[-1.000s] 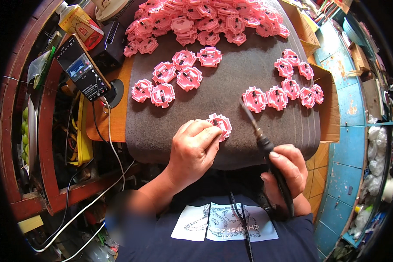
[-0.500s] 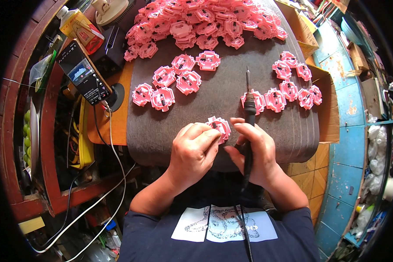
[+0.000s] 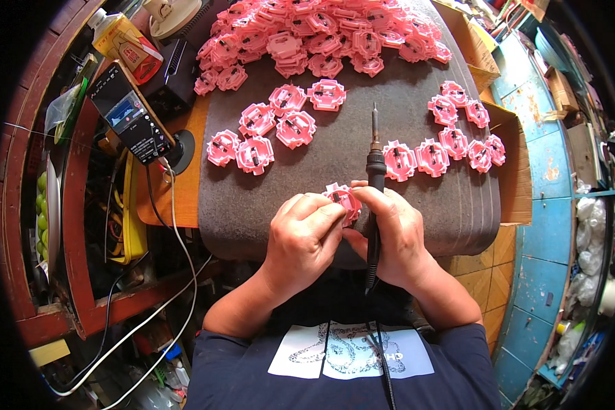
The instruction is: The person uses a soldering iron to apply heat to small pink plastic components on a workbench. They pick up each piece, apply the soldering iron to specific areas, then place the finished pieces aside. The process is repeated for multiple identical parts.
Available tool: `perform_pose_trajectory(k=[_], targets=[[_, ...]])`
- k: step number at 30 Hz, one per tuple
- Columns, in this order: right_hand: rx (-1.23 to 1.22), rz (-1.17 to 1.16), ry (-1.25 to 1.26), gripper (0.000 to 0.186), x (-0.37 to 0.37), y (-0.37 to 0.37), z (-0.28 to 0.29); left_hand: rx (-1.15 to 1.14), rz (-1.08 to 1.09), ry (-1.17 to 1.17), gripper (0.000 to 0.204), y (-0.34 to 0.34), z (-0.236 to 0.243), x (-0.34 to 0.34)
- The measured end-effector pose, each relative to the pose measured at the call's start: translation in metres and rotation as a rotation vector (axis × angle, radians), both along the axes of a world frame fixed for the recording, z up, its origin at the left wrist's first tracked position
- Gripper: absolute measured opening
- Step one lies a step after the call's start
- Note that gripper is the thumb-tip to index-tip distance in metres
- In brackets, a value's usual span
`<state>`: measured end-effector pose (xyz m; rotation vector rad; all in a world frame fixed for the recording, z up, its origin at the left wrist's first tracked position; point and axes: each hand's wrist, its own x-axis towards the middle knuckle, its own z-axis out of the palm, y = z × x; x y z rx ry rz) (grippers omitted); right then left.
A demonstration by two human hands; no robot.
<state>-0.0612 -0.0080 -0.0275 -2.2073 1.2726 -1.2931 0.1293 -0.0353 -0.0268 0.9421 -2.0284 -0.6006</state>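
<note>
Pinched in my left hand is a pink plastic part with a notched outline and a small black piece in it, held over the near edge of the dark mat. My right hand is closed around a soldering iron, its bare metal tip pointing away from me and its cord trailing down over my shirt. The fingertips of that hand reach the right side of the pink part. Where the fingers cover the part, its detail is hidden.
A large heap of similar pink parts covers the far end of the dark mat. Several lie in a left group and a right group. A phone stands at left; a cardboard box adjoins the right edge.
My right hand has moved left, bringing its fingertips to the pink part. The soldering iron has shifted left with it, while my left hand stays in place.
</note>
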Motion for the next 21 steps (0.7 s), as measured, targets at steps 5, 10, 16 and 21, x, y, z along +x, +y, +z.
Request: perform_pose_trajectory(k=[5,10,16,21], targets=[[-0.01,-0.028,0.032,0.063,0.001,0.001,-0.003,-0.005,0.005,0.013,0.017,0.0,-0.002,0.0],[-0.028,-0.033,0.03,0.062,0.002,0.001,-0.004,0.006,-0.002,-0.001,0.02,0.0,0.002,0.0],[0.034,-0.019,0.071,0.058,-0.001,0.004,-0.003,0.005,0.003,-0.002,0.021,0.0,0.002,0.001],[0.057,-0.07,0.028,0.06,-0.001,0.005,-0.011,-0.011,0.011,-0.001,0.02,0.0,-0.001,0.0]])
